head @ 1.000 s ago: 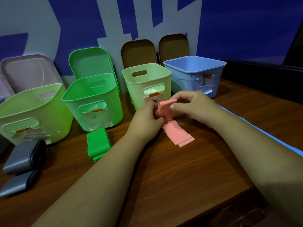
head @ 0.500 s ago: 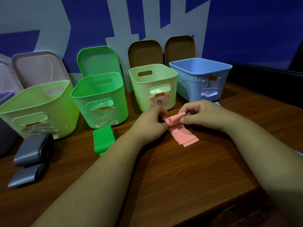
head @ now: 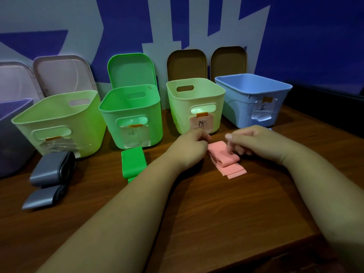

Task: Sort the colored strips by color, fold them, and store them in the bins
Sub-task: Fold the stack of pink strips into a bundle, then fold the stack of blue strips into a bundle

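Observation:
A pink strip (head: 226, 159), folded over on itself, lies on the wooden table (head: 197, 213) in front of the pale yellow-green bin (head: 197, 103) with a pink label. My left hand (head: 189, 147) pinches the strip's left end with curled fingers. My right hand (head: 256, 140) sits at its right side, fingertips pressing down on the fold and thumb lifted clear. A folded green strip (head: 134, 160) lies before the green bin (head: 130, 113). Two rolled grey strips (head: 51, 170) (head: 43, 197) lie at the left.
A blue bin (head: 254, 95) stands at the right, a light green bin (head: 59, 119) at the left and a purple bin (head: 11, 134) at the far left edge. Lids (head: 187, 64) lean on the wall behind. The table's front edge (head: 256, 259) runs close below my right forearm.
The raised end of the pink strip has been brought down and laid flat onto the rest. Both hands lowered to the table, and my right thumb let go.

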Motion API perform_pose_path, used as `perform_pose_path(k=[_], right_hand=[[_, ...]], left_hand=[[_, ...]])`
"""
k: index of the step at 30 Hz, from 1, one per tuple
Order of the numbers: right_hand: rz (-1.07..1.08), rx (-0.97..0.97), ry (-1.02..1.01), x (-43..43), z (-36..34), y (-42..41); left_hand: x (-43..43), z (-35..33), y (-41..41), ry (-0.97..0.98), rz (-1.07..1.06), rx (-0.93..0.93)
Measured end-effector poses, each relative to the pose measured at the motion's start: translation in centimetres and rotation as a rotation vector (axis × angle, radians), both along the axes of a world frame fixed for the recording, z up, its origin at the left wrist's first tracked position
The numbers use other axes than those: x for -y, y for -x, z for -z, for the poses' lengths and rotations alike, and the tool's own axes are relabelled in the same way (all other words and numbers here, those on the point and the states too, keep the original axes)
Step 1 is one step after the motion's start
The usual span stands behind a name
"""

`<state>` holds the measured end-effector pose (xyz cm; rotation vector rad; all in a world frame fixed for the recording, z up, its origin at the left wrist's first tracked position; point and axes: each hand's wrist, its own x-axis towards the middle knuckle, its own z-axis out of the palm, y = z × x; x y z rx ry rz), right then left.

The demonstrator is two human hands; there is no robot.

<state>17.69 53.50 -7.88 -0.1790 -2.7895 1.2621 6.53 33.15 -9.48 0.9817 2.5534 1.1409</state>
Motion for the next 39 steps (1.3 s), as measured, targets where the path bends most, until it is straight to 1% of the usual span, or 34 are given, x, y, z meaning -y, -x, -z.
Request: perform_pose_path(k=[1, 3, 4, 6, 9, 11, 14, 16, 19, 22, 24, 26, 29, 31, 33, 35, 37, 39], right_hand=[[0.035, -0.016, 0.016, 0.0, 0.2, 0.2], [0.097, -0.044, 0.015, 0.0, 0.4, 0.4], [0.12, -0.056, -0.003, 0.1, 0.5, 0.5], [0.147, -0.069, -0.062, -0.1, 0.8, 0.8], [0.151, -0.055, -0.084, -0.4, 1.1, 1.0], [0.144, -0.058, -0.078, -0.5, 1.1, 1.1], [0.129, -0.066, -0.057, -0.5, 1.2, 1.2], [0.109, -0.061, -0.048, -0.6, 1.3, 1.2], [0.082, -0.046, -0.045, -0.6, 1.4, 1.3], [0.084, -0.045, -0.048, -0.4, 1.7, 1.2], [0.118, -0.067, -0.036, -0.2, 1.9, 1.2], [0.18, -0.104, -0.055, -0.1, 1.8, 1.3], [0.221, -0.069, -0.113, -0.9, 0.4, 0.6], [0.213, -0.023, -0.169, -2.3, -0.7, -0.7], [0.262, -0.03, -0.208, -4.6, -1.3, -2.5], [0.354, -0.07, -0.295, -7.5, -1.1, -4.4], [0.436, -0.08, -0.336, -10.4, -0.1, -6.1], [0.441, -0.04, -0.332, -12.3, 1.3, -7.5]], left_hand=[[-0.1, 0.1, -0.1, 0.005, -0.012, -0.025], [-0.4, 0.3, 0.0, 0.046, -0.035, -0.132], [-0.5, 0.5, 0.1, 0.066, -0.044, -0.184], [-0.5, 0.6, 0.2, 0.081, -0.044, -0.228], [-0.4, 0.6, 0.2, 0.067, -0.021, -0.221], [-0.3, 0.5, 0.0, 0.02, -0.03, -0.17], [-0.5, 0.6, 0.2, -0.033, -0.092, -0.103], [-0.7, 0.8, 0.4, -0.054, -0.144, -0.102], [-1.0, 1.0, 0.4, -0.037, -0.196, -0.173], [-1.3, 1.1, 0.1, 0.024, -0.199, -0.259], [-1.5, 1.0, -0.2, 0.058, -0.193, -0.356], [-1.7, 0.7, -0.6, 0.088, -0.173, -0.467], [-2.7, 0.2, -1.7, 0.032, -0.07, -0.545], [-3.8, -0.2, -2.7, 0.019, 0.001, -0.525], [-5.2, -0.9, -4.0, 0.092, 0.096, -0.446], [-6.9, -1.8, -5.1, 0.183, 0.164, -0.379], [-9.1, -2.7, -5.7, 0.225, 0.169, -0.36], [-11.8, -2.9, -5.5, 0.23, 0.147, -0.354]])
